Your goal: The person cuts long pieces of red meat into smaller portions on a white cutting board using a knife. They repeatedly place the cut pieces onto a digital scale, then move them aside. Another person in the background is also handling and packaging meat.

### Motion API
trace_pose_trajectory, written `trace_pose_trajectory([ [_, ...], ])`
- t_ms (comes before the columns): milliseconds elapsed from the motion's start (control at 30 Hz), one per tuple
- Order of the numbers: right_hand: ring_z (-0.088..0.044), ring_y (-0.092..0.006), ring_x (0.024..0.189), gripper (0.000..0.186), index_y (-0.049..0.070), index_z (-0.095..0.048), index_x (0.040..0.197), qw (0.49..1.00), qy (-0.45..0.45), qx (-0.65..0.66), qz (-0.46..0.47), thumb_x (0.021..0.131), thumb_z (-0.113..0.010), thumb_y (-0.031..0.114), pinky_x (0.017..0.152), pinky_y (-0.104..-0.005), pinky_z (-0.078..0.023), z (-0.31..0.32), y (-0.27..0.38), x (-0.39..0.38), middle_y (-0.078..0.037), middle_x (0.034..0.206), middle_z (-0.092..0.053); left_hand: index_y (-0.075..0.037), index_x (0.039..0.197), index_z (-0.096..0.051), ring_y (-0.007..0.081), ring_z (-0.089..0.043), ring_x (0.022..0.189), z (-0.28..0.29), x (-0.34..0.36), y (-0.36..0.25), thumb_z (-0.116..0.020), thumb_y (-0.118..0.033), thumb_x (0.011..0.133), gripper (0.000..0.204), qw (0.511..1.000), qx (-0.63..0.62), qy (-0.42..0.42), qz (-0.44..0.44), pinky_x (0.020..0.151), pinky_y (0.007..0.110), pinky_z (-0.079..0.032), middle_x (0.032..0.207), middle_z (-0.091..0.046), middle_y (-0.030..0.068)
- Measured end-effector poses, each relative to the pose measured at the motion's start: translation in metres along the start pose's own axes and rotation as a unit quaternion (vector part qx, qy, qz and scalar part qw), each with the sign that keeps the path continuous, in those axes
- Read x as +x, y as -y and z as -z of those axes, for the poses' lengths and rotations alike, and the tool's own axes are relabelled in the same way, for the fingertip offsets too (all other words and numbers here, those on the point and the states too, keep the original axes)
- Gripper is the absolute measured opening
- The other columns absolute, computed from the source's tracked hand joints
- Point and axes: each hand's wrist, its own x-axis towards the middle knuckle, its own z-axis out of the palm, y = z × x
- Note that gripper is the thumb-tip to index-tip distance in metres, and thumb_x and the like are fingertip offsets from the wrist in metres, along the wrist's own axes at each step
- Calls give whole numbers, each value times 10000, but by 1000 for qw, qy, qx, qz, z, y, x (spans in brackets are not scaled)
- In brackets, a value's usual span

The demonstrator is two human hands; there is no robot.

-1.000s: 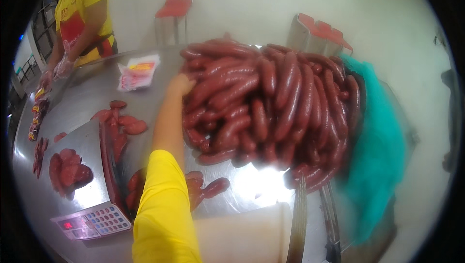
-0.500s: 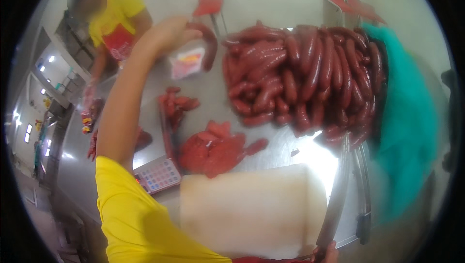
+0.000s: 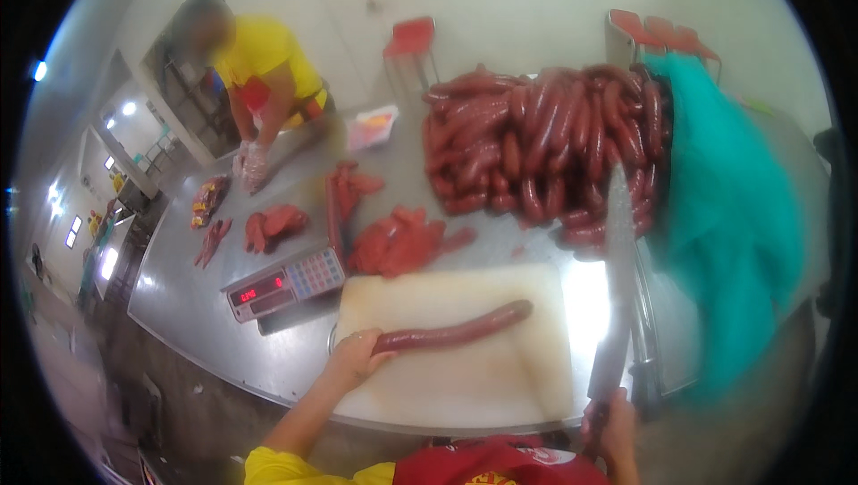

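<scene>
My left hand point(image 3: 356, 358) grips the near-left end of a long dark red sausage point(image 3: 460, 328), which lies across the white cutting board point(image 3: 456, 387). My right hand point(image 3: 608, 427) is closed on the handle of a long knife point(image 3: 613, 279), its blade pointing away from me past the board's right edge. Beyond the board, cut red slices point(image 3: 398, 244) lie beside a steel scale point(image 3: 281, 291) with red digits and another pile of slices point(image 3: 268, 230) on it. A large heap of whole sausages point(image 3: 545, 136) fills the back right of the steel table point(image 3: 170, 288).
A co-worker point(image 3: 268, 65) in yellow, with gloved hands, stands at the table's back left by small packages point(image 3: 207, 203). A white-and-red packet point(image 3: 371, 127) lies at the back. A teal cloth point(image 3: 733, 226) hangs on the right. Red-seated stools point(image 3: 411, 36) stand behind.
My left arm has drawn back from the heap to the board, bringing a sausage down onto it. My right hand and knife have come further into view. The head's view has shifted.
</scene>
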Motion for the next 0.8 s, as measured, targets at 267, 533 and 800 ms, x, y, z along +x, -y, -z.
trace_pose_trajectory([
  [267,-510,-140,479,680,0,-572,791,994,76,-73,5,944,-325,615,423,-259,-400,8,-20,0,-68,567,-536,-45,1218,-504,382,-425,1219,-12,-18,3,-682,-362,794,559,997,33,22,71,1003,499,-305,1244,-521,206],
  [533,-506,-184,420,652,12,-555,715,997,-10,-75,6,965,-293,555,414,-299,-410,2,-32,3,-89,535,-535,-26,1351,-405,389,-315,1328,-10,115,73,-611,-230,819,607,910,178,-346,141,1081,524,-235,1408,-370,219],
  [800,-408,-109,433,589,77,-592,790,993,-99,-1,-58,918,-406,620,409,-249,-300,-26,-24,-10,24,530,-449,-3,1393,-354,362,-345,1335,5,217,154,-442,-155,909,515,907,245,-195,280,1086,497,-268,1428,-373,207],
])
